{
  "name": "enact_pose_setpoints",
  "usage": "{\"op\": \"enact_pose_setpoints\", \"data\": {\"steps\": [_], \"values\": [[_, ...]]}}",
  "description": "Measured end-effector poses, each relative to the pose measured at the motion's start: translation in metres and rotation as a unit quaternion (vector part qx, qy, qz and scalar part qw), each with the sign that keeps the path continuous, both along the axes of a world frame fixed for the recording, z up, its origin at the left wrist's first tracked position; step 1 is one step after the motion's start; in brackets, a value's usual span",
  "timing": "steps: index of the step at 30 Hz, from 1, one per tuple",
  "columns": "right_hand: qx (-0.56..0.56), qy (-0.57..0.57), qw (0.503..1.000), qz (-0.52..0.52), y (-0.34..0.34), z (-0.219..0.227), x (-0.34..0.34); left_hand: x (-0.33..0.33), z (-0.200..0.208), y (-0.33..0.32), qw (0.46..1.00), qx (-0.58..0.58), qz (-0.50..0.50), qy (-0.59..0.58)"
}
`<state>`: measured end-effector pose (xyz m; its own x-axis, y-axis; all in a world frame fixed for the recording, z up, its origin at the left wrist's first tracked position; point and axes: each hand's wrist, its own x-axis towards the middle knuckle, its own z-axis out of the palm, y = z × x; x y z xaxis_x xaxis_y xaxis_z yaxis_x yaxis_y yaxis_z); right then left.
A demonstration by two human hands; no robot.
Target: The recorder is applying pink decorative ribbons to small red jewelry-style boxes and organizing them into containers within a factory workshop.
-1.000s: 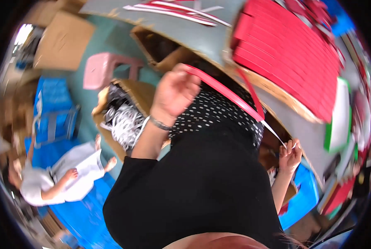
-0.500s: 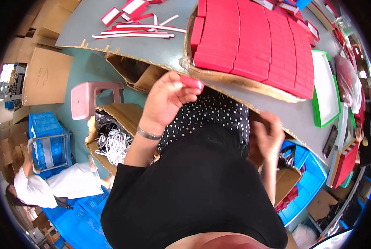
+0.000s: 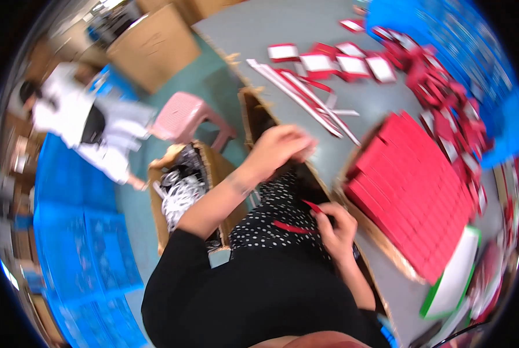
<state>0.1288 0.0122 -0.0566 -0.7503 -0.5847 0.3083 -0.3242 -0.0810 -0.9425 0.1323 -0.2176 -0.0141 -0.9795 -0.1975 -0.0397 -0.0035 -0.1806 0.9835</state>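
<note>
My right hand (image 3: 338, 229) is over my lap at the table's edge, pinching a red strip (image 3: 291, 227) that looks like ribbon. One end of it pokes up past the thumb and another part lies across my dotted black-and-white garment (image 3: 258, 223). My left hand (image 3: 280, 148) hovers at the table edge with fingers bent, smeared by motion, and I cannot make out whether anything is between them. To its right on the table lie long white and red strips (image 3: 306, 95). A tight block of small red boxes (image 3: 410, 194) sits in a cardboard tray beyond my right hand.
Several red pieces with white faces (image 3: 317, 62) lie at the table's far side, by a blue crate (image 3: 445, 58). A cardboard box of white strips (image 3: 181, 194) stands left of my lap, near a pink stool (image 3: 181, 116). A person in white (image 3: 80, 119) is farther left.
The view has turned to the right. My left hand no longer shows the small red piece it held up. My right hand has come up from below the table edge with a red strip.
</note>
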Motion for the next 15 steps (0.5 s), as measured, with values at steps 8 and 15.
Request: {"op": "enact_pose_setpoints", "data": {"steps": [8, 15], "values": [[0.083, -0.152, 0.985, -0.022, 0.031, -0.019, 0.024, -0.235, -0.085, -0.079, 0.726, -0.630, 0.229, 0.153], [0.080, -0.255, 0.963, -0.022, 0.018, -0.019, 0.019, -0.267, -0.095, -0.087, 0.757, -0.628, 0.180, 0.015]]}}
